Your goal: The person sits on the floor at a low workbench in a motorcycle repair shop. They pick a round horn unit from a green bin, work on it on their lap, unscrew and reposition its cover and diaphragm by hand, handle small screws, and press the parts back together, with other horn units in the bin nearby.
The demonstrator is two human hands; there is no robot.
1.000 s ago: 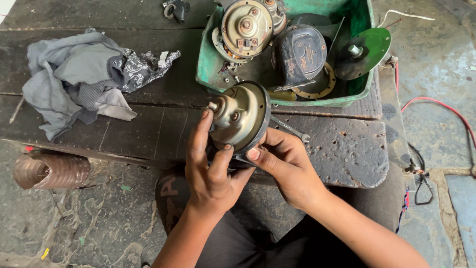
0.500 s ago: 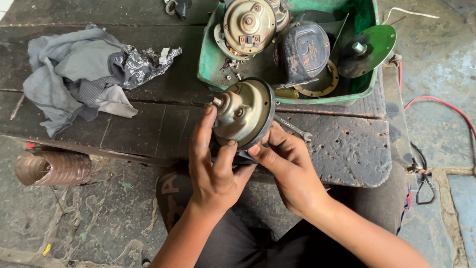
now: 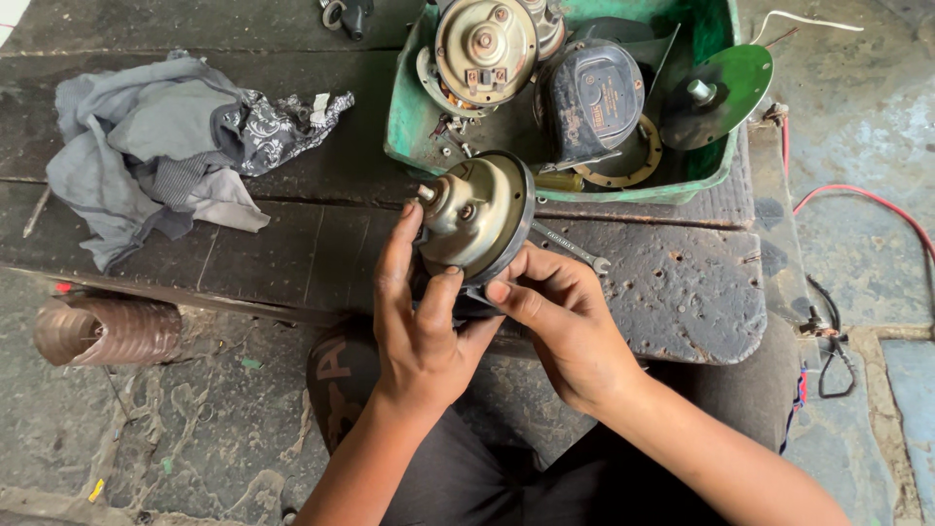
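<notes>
Hands on a fan motor
Left hand [image 3: 419, 331] and right hand [image 3: 565, 326] both clamp the round motor [image 3: 477, 214] above the dark bench [image 3: 672, 292]

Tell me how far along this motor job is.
Done: parts already lie stripped in the green tray, including a second motor and a dark cover. In hand: left hand and right hand grip the fan motor. Left: its housing looks closed; the spanner lies unused on the bench.
</notes>
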